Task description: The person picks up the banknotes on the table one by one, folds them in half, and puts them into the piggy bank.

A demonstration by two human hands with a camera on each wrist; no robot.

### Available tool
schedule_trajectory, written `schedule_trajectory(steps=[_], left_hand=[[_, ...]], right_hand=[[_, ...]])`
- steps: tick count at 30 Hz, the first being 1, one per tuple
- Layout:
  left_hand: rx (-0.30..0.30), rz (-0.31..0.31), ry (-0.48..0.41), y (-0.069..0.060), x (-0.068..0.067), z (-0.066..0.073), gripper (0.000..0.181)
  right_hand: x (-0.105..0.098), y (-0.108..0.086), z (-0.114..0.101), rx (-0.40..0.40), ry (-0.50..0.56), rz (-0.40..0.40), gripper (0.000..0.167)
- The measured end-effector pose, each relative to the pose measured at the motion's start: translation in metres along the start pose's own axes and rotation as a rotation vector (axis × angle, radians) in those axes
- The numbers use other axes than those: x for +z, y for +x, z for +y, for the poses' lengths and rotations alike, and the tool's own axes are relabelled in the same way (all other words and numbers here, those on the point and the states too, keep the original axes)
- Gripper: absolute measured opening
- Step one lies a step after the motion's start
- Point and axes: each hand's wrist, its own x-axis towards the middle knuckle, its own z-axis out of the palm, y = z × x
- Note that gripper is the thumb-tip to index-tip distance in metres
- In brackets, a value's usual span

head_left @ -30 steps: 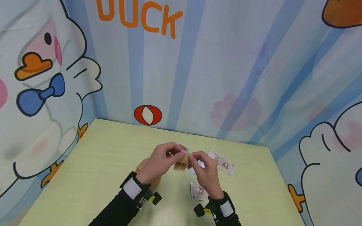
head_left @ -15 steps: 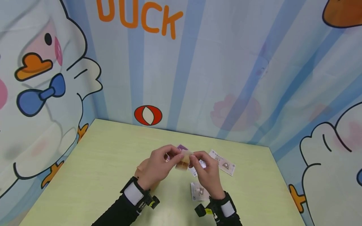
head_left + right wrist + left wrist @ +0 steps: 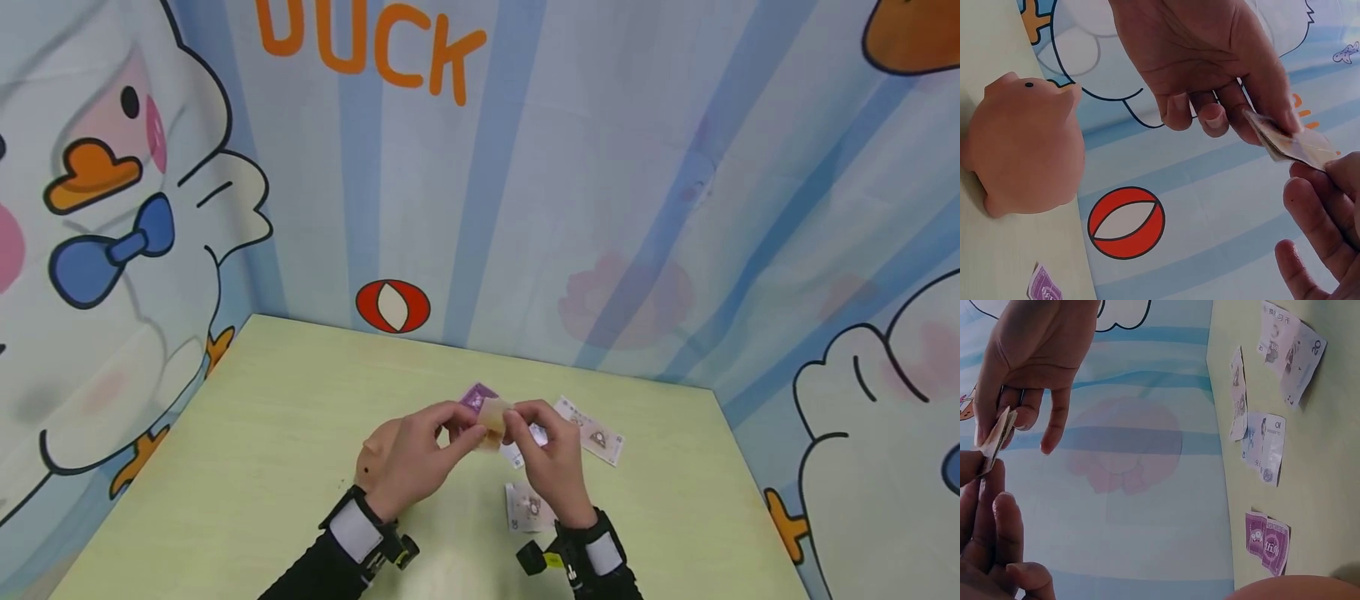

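Observation:
Between both hands, above the table, is a small folded banknote (image 3: 492, 413), yellowish-brown. My left hand (image 3: 422, 457) pinches one end with thumb and fingers. The other end is pinched by my right hand (image 3: 553, 468). In the right wrist view the folded note (image 3: 1291, 145) shows several layers, slightly spread at one edge. A tan pig figure (image 3: 1029, 147), like a piggy bank, stands on the table beside my left hand; in the head view that hand partly covers it.
Several creased banknotes lie on the table (image 3: 285, 467): a purple note (image 3: 1267, 542) behind my hands, a bluish-white note (image 3: 1264, 449), a pale note (image 3: 592, 431) at the right, and another pale note (image 3: 525, 508) nearer the front. A printed cloth (image 3: 525, 208) hangs behind.
The folded note has tilted and shows more of its face between my fingers. My left hand has shifted slightly, uncovering more of the pig figure and the purple note.

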Motion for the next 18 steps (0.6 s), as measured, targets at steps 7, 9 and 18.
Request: schedule_trajectory(steps=[7,9,18], left_hand=[[-0.012,0.026,0.047,-0.005,0.001,0.002,0.006],[-0.022,0.04,0.046,-0.006,0.002,0.002,0.006],[-0.029,0.165,-0.004,-0.012,0.007,0.002,0.011]], right_hand=[[-0.001,0.0,0.001,0.015,-0.005,0.013,0.016],[0.0,0.0,0.001,0.018,-0.006,0.012,0.015],[0.005,-0.002,0.001,0.009,0.023,0.03,0.016]])
